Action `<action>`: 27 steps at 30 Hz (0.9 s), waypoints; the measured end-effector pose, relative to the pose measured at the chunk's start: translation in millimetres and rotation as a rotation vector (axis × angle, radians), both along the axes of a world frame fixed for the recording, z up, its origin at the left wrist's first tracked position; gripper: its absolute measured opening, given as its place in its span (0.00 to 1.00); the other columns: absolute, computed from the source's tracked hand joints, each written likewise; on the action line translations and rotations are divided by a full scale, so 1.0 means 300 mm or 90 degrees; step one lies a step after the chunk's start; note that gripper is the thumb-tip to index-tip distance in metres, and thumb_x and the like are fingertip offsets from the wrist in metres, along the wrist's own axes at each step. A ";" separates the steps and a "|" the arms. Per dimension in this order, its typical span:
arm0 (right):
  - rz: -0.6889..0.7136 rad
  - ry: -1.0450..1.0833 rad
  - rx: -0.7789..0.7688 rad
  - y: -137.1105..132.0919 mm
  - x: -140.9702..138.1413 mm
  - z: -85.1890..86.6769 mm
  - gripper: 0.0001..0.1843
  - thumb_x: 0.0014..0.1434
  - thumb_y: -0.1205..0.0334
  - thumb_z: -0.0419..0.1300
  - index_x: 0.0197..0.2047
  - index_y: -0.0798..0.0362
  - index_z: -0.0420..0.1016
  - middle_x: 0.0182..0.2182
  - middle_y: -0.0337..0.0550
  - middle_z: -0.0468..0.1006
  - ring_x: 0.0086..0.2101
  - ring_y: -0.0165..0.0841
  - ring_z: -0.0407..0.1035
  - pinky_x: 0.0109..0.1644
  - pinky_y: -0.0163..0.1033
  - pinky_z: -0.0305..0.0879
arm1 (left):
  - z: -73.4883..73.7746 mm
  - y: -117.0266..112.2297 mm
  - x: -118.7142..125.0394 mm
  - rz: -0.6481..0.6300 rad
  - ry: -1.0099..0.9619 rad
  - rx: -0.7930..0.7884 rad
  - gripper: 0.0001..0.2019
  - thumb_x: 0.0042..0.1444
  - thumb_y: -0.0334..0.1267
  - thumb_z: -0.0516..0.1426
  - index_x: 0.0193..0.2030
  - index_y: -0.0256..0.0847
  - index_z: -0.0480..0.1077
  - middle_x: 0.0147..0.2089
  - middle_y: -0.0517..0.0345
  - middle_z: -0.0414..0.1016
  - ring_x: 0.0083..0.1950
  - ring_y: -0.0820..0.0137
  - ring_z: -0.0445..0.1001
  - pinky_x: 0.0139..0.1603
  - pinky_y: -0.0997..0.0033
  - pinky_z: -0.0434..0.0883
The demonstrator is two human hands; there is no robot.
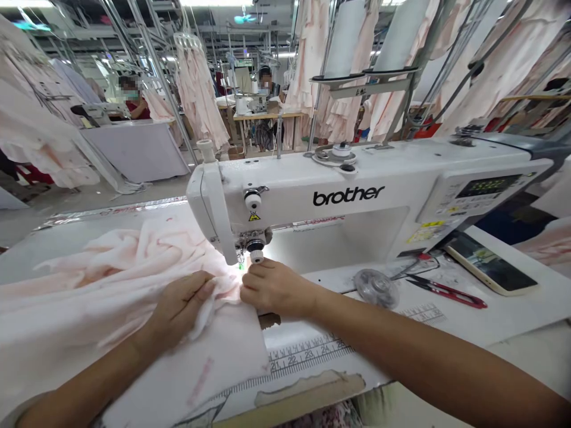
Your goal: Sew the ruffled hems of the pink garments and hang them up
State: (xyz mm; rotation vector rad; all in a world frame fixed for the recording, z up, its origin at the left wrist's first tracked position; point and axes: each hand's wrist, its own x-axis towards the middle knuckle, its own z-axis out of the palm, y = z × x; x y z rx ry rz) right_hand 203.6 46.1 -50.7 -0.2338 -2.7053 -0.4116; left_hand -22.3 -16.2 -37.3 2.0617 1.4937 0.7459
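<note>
A white Brother industrial sewing machine point(348, 196) stands in front of me, its needle and presser foot point(243, 252) just beyond my fingers. Soft pale pink fabric point(111, 279) with pink marks lies in loose folds on the table, running in under the needle area. My left hand point(181, 306) grips a fold of this fabric left of the needle. My right hand point(276, 288) pinches the fabric's edge right beside the presser foot. The point where the needle meets the cloth is hidden by the machine head and fabric.
Red-handled thread snips point(446, 291), a clear plastic disc point(376, 288) and a phone point(491, 264) lie right of the machine. A ruler scale point(307, 356) is stuck along the table. Pink garments hang overhead, and co-workers point(134, 98) sit at machines behind.
</note>
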 end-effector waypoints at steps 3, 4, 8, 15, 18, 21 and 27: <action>0.036 -0.049 -0.010 -0.002 0.031 0.024 0.08 0.67 0.71 0.53 0.36 0.57 0.72 0.33 0.42 0.72 0.36 0.34 0.62 0.48 0.40 0.57 | 0.032 -0.001 0.009 0.015 0.019 -0.019 0.20 0.64 0.48 0.46 0.23 0.43 0.56 0.19 0.64 0.63 0.24 0.73 0.62 0.25 0.74 0.61; 0.035 -0.053 -0.043 -0.003 0.043 0.028 0.06 0.67 0.70 0.54 0.39 0.57 0.73 0.34 0.42 0.72 0.36 0.34 0.62 0.48 0.40 0.57 | 0.046 -0.006 0.018 0.032 0.029 -0.026 0.20 0.64 0.48 0.46 0.23 0.42 0.56 0.20 0.64 0.64 0.24 0.73 0.63 0.25 0.74 0.61; 0.022 -0.033 -0.190 -0.007 0.078 0.032 0.06 0.65 0.68 0.57 0.44 0.54 0.73 0.39 0.41 0.72 0.38 0.32 0.61 0.51 0.39 0.57 | 0.087 -0.033 0.068 0.085 0.031 -0.035 0.21 0.66 0.50 0.45 0.24 0.43 0.55 0.20 0.65 0.63 0.24 0.72 0.63 0.25 0.74 0.61; 0.048 -0.038 -0.248 -0.014 0.095 0.053 0.08 0.64 0.70 0.56 0.41 0.52 0.75 0.35 0.39 0.72 0.38 0.32 0.62 0.53 0.39 0.56 | 0.029 -0.053 0.126 0.061 0.182 0.032 0.17 0.64 0.53 0.48 0.31 0.43 0.59 0.29 0.61 0.66 0.33 0.67 0.67 0.34 0.68 0.64; 0.048 -0.044 -0.260 -0.015 0.098 0.057 0.08 0.63 0.70 0.56 0.41 0.52 0.76 0.35 0.39 0.72 0.39 0.32 0.62 0.54 0.39 0.56 | 0.005 -0.053 0.136 0.081 0.242 0.053 0.14 0.60 0.51 0.53 0.38 0.42 0.61 0.37 0.56 0.69 0.41 0.61 0.69 0.39 0.63 0.66; 0.041 -0.056 -0.265 -0.018 0.099 0.062 0.08 0.64 0.69 0.55 0.41 0.52 0.76 0.34 0.39 0.73 0.38 0.32 0.62 0.54 0.39 0.55 | -0.007 -0.053 0.140 0.099 0.266 0.062 0.13 0.59 0.48 0.54 0.42 0.42 0.62 0.41 0.53 0.71 0.45 0.58 0.69 0.41 0.60 0.67; 0.030 -0.080 -0.240 -0.026 0.091 0.071 0.09 0.66 0.66 0.54 0.35 0.54 0.75 0.32 0.39 0.73 0.34 0.31 0.61 0.51 0.38 0.55 | -0.022 -0.050 0.127 0.114 0.268 0.101 0.16 0.59 0.52 0.55 0.43 0.42 0.65 0.41 0.54 0.73 0.45 0.58 0.71 0.42 0.60 0.67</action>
